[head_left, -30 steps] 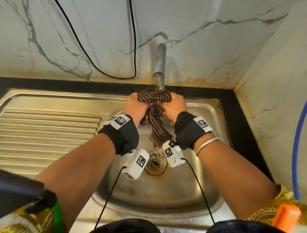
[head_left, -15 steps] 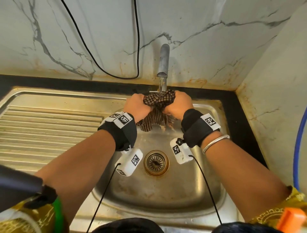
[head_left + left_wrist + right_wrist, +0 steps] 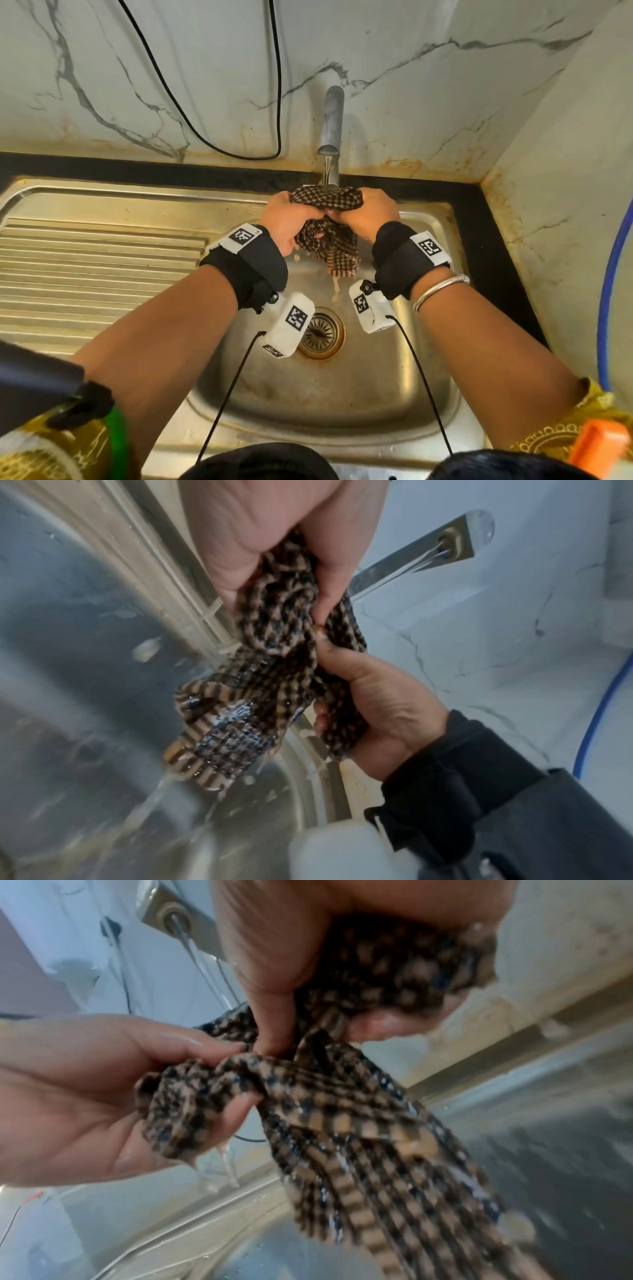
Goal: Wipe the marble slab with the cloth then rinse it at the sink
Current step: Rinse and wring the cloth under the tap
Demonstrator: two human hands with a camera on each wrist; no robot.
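Observation:
A wet brown-and-black checked cloth (image 3: pixel 325 222) is bunched between both hands over the steel sink basin (image 3: pixel 342 394), right under the tap (image 3: pixel 332 120), whose stream of water lands on it. My left hand (image 3: pixel 286 219) grips the cloth's left part and my right hand (image 3: pixel 371 214) grips its right part, knuckles almost touching. A short tail hangs down and dirty water drips from it. In the left wrist view the cloth (image 3: pixel 274 664) runs from my left hand (image 3: pixel 274 539) to the right hand (image 3: pixel 380 696). The right wrist view shows the cloth (image 3: pixel 359 1137) pinched by both hands.
The drain (image 3: pixel 320 334) lies below the hands. A ribbed draining board (image 3: pixel 85 267) fills the left side. Marble walls (image 3: pixel 154 68) stand behind and to the right, with a black cable (image 3: pixel 219 147) looping down the back wall and a blue hose (image 3: pixel 613 291) at the right.
The long hanging tail of the cloth was drawn up and bunched. Both hands have come closer together under the tap, and a shorter tail hangs again.

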